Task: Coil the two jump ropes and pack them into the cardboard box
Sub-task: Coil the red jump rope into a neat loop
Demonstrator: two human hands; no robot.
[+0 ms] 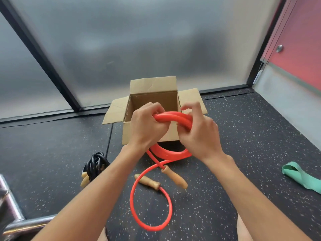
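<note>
Now left grip (144,126) and right grip (199,134) clench red rope (173,117) by box (152,84); hold loops snug, wind in tail.

Soft daylight through the frosted glass wall (139,40); slight motion blur, edges bent.

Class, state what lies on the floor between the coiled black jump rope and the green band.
In the head view, the loose loop of the red jump rope and its two wooden handles lie between them.
</note>
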